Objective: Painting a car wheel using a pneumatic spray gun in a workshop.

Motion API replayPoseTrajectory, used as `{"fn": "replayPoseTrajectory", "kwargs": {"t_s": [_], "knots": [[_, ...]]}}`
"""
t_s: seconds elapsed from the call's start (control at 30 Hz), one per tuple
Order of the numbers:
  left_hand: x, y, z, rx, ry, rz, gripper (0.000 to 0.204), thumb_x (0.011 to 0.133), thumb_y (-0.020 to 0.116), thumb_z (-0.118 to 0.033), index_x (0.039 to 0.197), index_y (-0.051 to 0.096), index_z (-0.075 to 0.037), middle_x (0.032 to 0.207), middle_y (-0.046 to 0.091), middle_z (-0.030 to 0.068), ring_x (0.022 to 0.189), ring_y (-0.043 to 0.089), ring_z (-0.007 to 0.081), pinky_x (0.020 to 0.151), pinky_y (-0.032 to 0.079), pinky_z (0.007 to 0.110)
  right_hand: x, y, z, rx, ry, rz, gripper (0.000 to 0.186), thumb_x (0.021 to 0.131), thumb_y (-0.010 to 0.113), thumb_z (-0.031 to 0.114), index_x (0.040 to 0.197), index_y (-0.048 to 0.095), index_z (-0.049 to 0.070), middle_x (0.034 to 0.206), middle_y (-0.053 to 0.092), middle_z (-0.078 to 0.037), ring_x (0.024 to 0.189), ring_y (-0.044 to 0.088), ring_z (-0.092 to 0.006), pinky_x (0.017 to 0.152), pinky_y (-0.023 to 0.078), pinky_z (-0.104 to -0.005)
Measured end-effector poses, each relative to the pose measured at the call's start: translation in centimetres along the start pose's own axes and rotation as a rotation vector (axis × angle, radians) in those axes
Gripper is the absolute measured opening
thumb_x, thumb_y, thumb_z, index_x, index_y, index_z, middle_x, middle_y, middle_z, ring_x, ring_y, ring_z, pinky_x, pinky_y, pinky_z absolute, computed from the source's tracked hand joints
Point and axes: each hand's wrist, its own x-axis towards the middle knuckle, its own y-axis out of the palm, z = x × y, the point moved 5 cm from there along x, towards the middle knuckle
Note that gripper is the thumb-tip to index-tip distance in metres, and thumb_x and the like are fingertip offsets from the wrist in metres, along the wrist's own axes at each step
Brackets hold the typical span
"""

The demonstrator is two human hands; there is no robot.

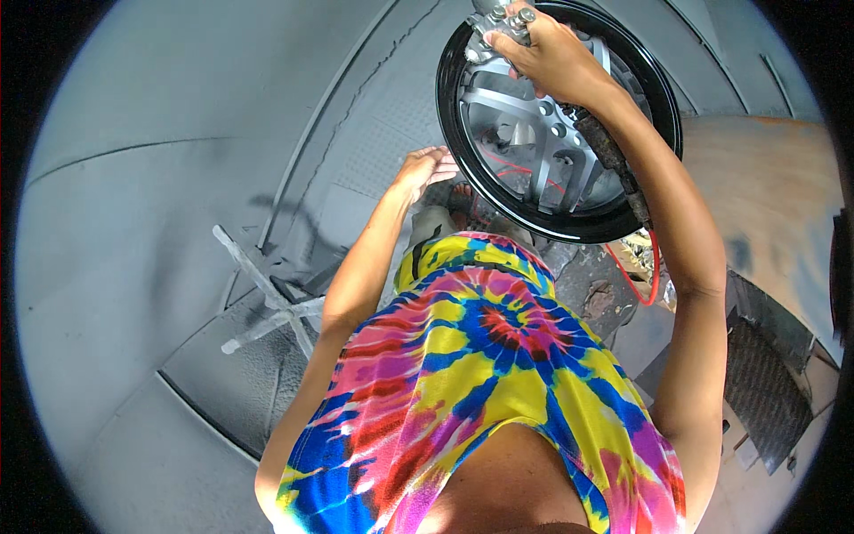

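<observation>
A large alloy wheel with a glossy black outer rim and silver-grey spokes is in front of me, upper right of centre. My right hand is closed round a metal spray gun, held over the wheel's upper left part. Only the gun's knobs and part of its body show; fingers and palm hide the rest. A dark wrapped fitting on a red hose hangs below my right forearm. My left hand has its fingers stretched out at the lower left of the rim; whether the fingertips touch it I cannot tell.
Grey, paint-dusted walls curve round the left side. A stand with crossed bars is low on the left. On the right are a brownish panel and a dark mat. Scraps litter the floor below the wheel.
</observation>
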Motion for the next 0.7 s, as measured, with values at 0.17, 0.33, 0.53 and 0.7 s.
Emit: {"fn": "replayPoseTrajectory", "kwargs": {"t_s": [0.17,0.33,0.53,0.7], "knots": [[0.8,-0.3,0.3,0.007,0.011,0.006,0.024,0.100,0.051,-0.010,0.115,0.061,0.006,0.110,0.069,0.0184,0.100,0.071,0.0274,0.089,0.059,0.037,0.4,0.5,-0.3,0.050,0.037,0.026,0.024,0.096,0.059,0.022,0.106,0.057,0.000,0.074,0.060,-0.010,0.066,0.061,-0.0182,0.060,0.050,-0.0350],[1.1,-0.2,0.3,0.017,0.018,0.002,0.022,0.098,0.055,-0.009,0.114,0.061,0.006,0.108,0.070,0.0185,0.096,0.072,0.0268,0.086,0.060,0.036,0.0,0.0,-0.2,0.106,0.096,0.014,0.022,0.097,0.059,0.020,0.107,0.056,0.001,0.074,0.060,-0.008,0.065,0.061,-0.0163,0.058,0.050,-0.0334],[1.5,-0.8,0.7,0.027,0.006,0.002,0.022,0.099,0.054,-0.011,0.112,0.063,0.005,0.106,0.071,0.0172,0.095,0.072,0.0256,0.086,0.060,0.035,0.0,-1.0,0.2,0.054,0.085,-0.032,0.025,0.096,0.060,0.022,0.110,0.056,0.001,0.077,0.064,-0.010,0.066,0.063,-0.0178,0.058,0.051,-0.0349],[0.8,-0.3,-0.2,0.058,0.013,-0.011,0.022,0.099,0.054,-0.011,0.111,0.063,0.005,0.105,0.071,0.0166,0.094,0.072,0.0250,0.086,0.060,0.035,-0.1,-1.3,0.1,0.056,0.095,-0.033,0.026,0.096,0.060,0.023,0.110,0.056,0.001,0.076,0.064,-0.010,0.065,0.063,-0.0178,0.056,0.051,-0.0358]]}}
